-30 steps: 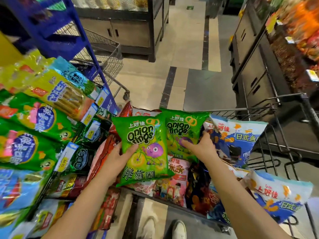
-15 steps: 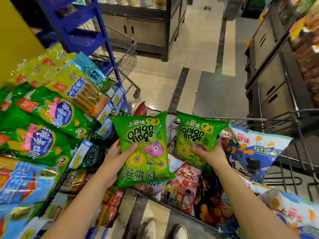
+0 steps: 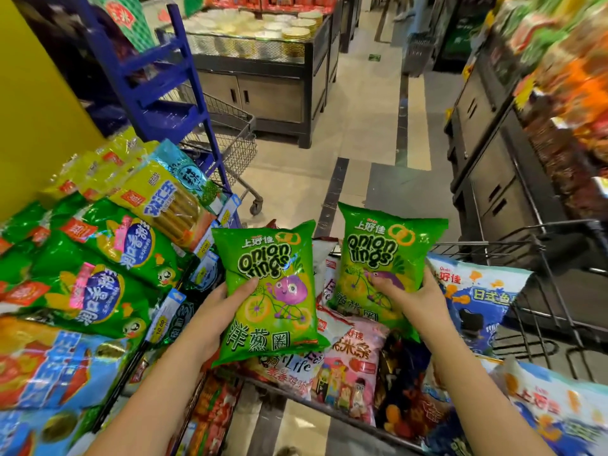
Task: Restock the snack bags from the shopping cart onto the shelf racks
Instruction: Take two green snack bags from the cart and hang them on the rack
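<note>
The left hand (image 3: 217,311) clamps the left onion-ring bag (image 3: 269,284), thumb across its front, over the shopping cart's (image 3: 493,248) near-left corner. The right hand (image 3: 418,301) grips the right onion-ring bag (image 3: 378,258) over the cart's middle. That makes two green bags, one per hand, both upright lengthwise, with top seams pointing away from the person

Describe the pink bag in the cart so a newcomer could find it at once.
Start at the cart in front of the person. The left hand grips the left green bag, the right hand the right green bag; the pink bag lies in the cart below the gap between them. It alone is pink, with cartoon figures near its lower edge.
</note>
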`<state>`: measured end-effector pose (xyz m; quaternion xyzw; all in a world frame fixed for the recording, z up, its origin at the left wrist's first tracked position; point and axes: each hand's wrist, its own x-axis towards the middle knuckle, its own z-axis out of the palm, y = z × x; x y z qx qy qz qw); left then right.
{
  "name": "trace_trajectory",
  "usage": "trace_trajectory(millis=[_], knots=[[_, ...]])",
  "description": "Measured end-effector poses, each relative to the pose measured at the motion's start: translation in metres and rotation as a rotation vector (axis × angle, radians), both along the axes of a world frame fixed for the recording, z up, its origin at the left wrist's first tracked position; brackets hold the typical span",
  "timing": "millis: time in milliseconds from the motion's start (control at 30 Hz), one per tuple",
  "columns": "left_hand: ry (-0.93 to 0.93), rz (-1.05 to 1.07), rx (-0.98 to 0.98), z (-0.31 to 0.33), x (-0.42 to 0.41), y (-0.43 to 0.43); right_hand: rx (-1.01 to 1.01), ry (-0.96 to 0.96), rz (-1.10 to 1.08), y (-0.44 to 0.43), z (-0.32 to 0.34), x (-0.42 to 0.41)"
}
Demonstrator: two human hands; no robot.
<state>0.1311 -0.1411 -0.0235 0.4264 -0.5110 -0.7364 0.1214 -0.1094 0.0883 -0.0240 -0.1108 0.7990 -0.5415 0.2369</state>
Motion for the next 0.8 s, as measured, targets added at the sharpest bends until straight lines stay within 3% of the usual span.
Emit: trace_trajectory(millis=[467,800], knots=[[0.137,0.163,-0.069,0.037,0.045,0.015,-0.111,-0.021,0.301,-0.011,0.055,0.006],[0.182,0.579,-0.077,0.042,0.116,0.099,-0.215,-0.186,0.689,-0.037,0.055,0.02]])
